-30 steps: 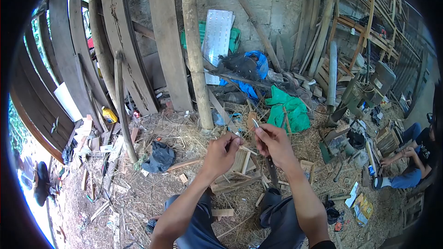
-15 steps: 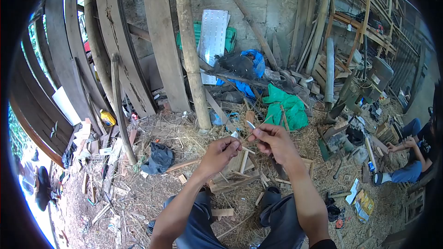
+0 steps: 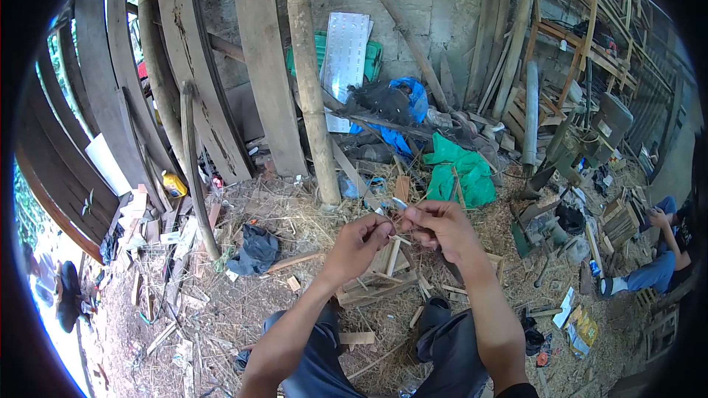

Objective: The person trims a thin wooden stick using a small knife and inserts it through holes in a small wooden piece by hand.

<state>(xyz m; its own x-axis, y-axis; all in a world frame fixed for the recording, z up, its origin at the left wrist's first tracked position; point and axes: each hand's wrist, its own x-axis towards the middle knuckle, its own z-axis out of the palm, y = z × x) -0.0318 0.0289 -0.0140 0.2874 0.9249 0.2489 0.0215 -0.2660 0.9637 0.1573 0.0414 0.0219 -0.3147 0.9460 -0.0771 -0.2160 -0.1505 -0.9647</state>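
Observation:
My left hand [image 3: 359,249] is closed, thumb against forefinger, with a small white tip [image 3: 380,211] showing above the fingers. Opposite it, my right hand [image 3: 445,232] pinches a slim piece with a whitish end [image 3: 399,203] that points up and left. What either piece is cannot be made out. The fingertips of both hands are close together at chest height, a narrow gap between them. Behind and below the hands, a rough wooden frame [image 3: 372,295] lies on the ground between my feet, partly hidden by my hands.
Straw and wood scraps cover the ground. A black plastic bag [image 3: 254,250] lies left, a green plastic sheet [image 3: 461,173] ahead. A wooden post [image 3: 310,88] and leaning planks [image 3: 265,66] stand in front. At the right edge sits another person [image 3: 656,258] near a machine [image 3: 557,155].
My two hands have come slightly closer together. The right hand's piece is tilted a little differently. The view has shifted slightly, and the person at the right has moved their hands.

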